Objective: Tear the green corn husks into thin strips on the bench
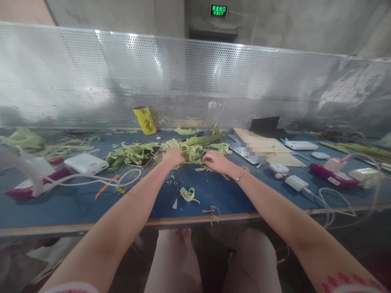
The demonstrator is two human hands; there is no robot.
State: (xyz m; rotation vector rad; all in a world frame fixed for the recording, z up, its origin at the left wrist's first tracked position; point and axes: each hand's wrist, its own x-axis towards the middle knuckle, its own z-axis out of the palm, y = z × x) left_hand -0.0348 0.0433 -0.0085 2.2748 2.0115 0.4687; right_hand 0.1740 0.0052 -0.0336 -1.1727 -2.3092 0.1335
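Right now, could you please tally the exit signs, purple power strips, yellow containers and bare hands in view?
Exit sign: 1
Purple power strips, one at the left end and one at the right: 2
Yellow container: 1
Bare hands, left hand and right hand: 2
Total: 6

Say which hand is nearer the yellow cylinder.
Left. The left hand is in front and to the right of the yellow cylinder; the right hand is farther right.

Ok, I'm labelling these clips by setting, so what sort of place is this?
Probably a workshop-like room: a green exit sign on a bare concrete wall, and a perforated metal screen behind the table.
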